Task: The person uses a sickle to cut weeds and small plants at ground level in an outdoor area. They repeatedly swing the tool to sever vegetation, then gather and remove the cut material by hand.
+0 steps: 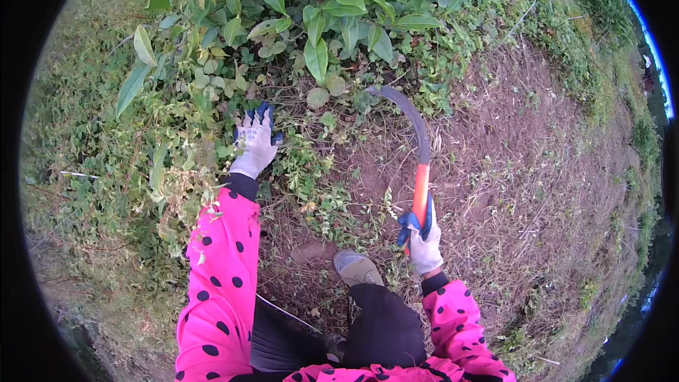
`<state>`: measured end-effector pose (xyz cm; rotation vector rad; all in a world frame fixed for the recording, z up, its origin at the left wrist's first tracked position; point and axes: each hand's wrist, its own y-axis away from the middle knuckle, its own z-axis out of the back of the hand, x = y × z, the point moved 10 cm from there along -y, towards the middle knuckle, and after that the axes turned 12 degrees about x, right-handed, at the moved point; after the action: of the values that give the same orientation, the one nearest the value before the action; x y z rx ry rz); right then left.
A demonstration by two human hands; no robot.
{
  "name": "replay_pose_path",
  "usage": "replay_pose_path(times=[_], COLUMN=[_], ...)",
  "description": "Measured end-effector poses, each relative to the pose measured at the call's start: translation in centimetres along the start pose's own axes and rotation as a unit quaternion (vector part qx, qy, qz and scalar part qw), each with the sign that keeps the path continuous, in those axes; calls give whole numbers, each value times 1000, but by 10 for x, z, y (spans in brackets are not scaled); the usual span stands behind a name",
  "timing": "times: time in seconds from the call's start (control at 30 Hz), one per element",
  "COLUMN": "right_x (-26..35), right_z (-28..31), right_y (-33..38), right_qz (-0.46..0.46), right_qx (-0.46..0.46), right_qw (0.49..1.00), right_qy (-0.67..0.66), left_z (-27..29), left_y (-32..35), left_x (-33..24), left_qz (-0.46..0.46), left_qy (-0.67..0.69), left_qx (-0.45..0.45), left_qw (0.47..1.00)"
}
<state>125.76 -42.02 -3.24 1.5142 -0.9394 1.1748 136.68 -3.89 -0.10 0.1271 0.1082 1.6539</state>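
In a white work glove with blue fingers, my right hand point(424, 246) is closed around the orange handle of a sickle point(421, 187). Its dark curved blade points away from me, and the tip curls left toward the base of a leafy bush point(332, 3). My left hand point(254, 145), gloved the same way, reaches forward into low green weeds point(308, 177) with its fingers spread. Its fingertips sink partly among the leaves, and I see nothing gripped in it. The blade is apart from my left hand.
Bare brown soil with dry cut stems point(495, 148) lies to the right. Thick weeds point(106, 141) cover the ground on the left. My shoe point(359, 269) stands below, between my two arms. More green growth point(608, 10) is at the far right.
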Motion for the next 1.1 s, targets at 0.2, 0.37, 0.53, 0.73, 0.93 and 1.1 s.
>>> replay_pose_path(times=[0.2, 0.37, 0.53, 0.73, 0.93, 1.1], right_x=[-48, -103, -57, -175, -76, 2], right_z=[-5, -6, -19, 67, 28, -44], right_y=[-75, -29, -102, 113, 72, -137], right_qz=[-31, -70, -57, -186, -151, 74], right_qx=[0, -59, -28, -7, 12, -3], right_qw=[999, 992, 998, 964, 988, 987], right_qy=[-32, -82, -3, 190, 13, 142], left_z=[44, -19, -11, -2, 8, 64], left_y=[65, -65, -102, -42, -2, -10], left_x=[-233, -219, -188, -75, -15, -146], left_qz=[-401, -206, -158, -28, 24, -103], left_qy=[-50, -234, -154, -6, -18, -170], left_qx=[-72, 37, 31, 96, 10, -51], left_qw=[912, 949, 975, 995, 999, 979])
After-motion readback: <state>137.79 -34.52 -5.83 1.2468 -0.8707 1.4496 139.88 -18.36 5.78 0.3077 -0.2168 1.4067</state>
